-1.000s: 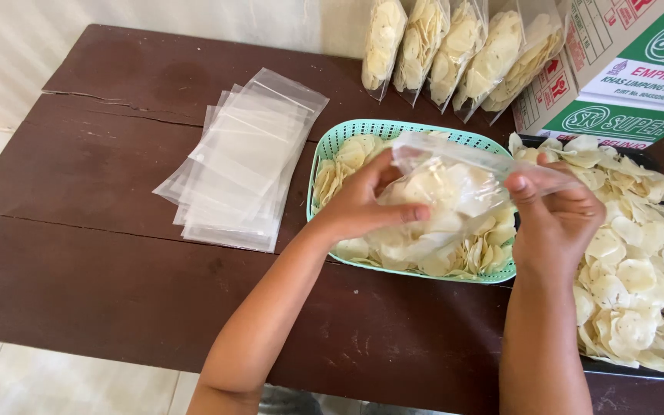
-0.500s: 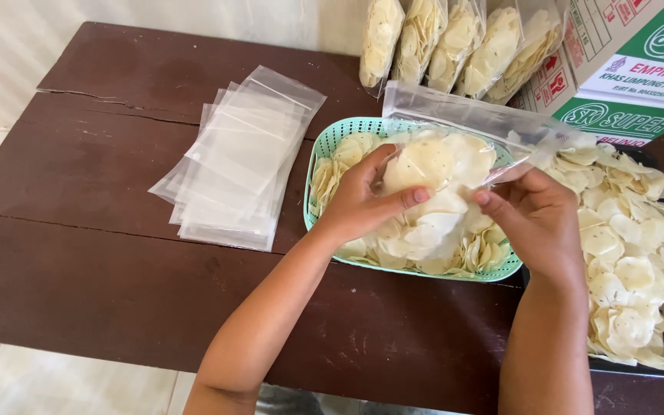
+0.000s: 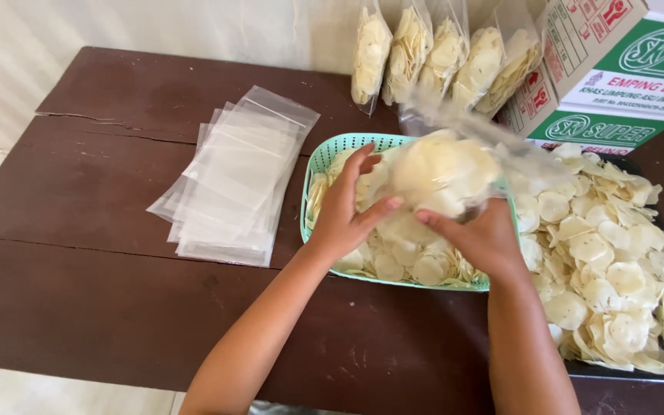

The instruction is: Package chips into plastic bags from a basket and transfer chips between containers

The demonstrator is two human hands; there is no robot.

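Both hands, left grip (image 3: 345,219) and right grip (image 3: 479,234), clasp a chip-filled clear bag (image 3: 443,173) above the green basket (image 3: 324,157); filled bags (image 3: 443,54) stand beyond, empty bags (image 3: 232,180) remain leftward.

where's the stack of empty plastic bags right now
In the head view the stack of empty plastic bags lies flat on the dark wooden table, left of the green basket and of the left hand.
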